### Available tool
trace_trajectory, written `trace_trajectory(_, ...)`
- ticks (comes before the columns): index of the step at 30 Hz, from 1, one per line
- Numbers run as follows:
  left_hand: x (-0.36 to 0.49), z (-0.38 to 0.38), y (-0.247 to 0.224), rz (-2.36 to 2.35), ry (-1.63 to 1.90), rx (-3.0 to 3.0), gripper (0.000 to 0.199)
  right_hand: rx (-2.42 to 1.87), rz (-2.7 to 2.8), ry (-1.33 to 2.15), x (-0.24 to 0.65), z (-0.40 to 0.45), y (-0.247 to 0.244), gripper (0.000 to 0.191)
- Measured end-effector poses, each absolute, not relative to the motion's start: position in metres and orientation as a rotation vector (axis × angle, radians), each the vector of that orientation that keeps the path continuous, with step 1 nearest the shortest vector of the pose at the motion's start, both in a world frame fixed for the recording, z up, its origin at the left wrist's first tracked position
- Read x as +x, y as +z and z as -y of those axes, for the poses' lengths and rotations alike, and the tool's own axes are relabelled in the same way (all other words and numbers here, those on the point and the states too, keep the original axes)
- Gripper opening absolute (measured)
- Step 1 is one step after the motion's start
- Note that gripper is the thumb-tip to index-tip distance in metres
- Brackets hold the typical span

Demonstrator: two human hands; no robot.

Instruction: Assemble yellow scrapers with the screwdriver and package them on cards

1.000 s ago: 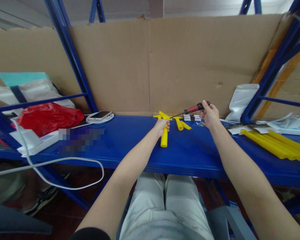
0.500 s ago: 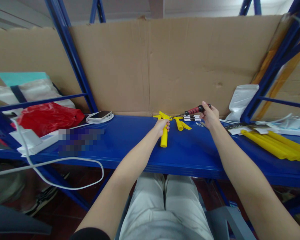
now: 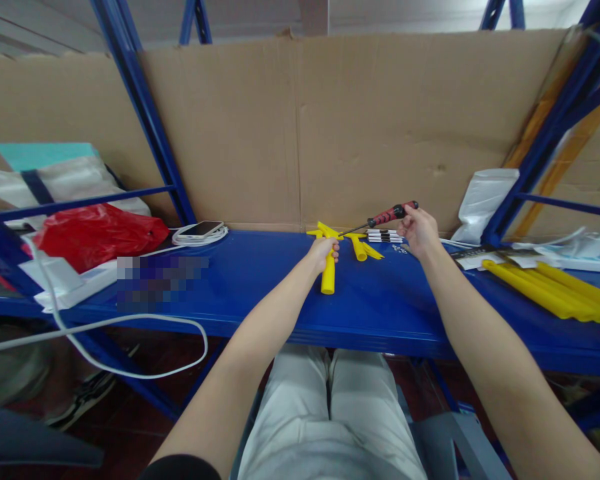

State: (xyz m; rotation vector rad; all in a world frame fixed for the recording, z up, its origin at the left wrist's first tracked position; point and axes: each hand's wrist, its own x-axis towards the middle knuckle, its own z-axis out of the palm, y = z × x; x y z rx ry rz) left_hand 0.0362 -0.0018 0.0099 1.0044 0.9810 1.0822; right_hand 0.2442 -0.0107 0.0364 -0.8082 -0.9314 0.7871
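Left hand: yellow T-shaped piece (image 3: 329,279) gripped in the left hand (image 3: 324,251), fingers wrapped round it just below the crosspiece; lower end standing out toward the table's front edge.
Right hand: black end of the red-and-black screwdriver (image 3: 391,214) pinched at the fingertips of the right hand (image 3: 421,231).
Screwdriver: slanted down to the left, tip brought to the yellow T-shaped piece by the left fist; depth of entry cannot be told.
Change vs 0.5 s ago: handle end tipped slightly higher, right fingertips shifted with it; left hand and its piece unmoved.
Near hands: second yellow piece (image 3: 358,247), black-banded white bundle (image 3: 385,236) and small white bits (image 3: 398,248) laid behind, between the hands.
Blue tabletop (image 3: 260,283): yellow tubes (image 3: 550,290) stacked at right; phone (image 3: 205,230), coiled white cable (image 3: 183,239) and red bag (image 3: 100,235) placed at left.
Room: table backed by cardboard (image 3: 380,120), framed by blue posts (image 3: 143,113).
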Motion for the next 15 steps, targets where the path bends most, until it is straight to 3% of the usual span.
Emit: trace_trajectory(15, 0.0367, 0.0011, 0.0086, -0.982, 1.075, 1.02, 0.021, -0.879, 0.935, 0.704, 0.2468, 0.0066, 0.0304, 0.058)
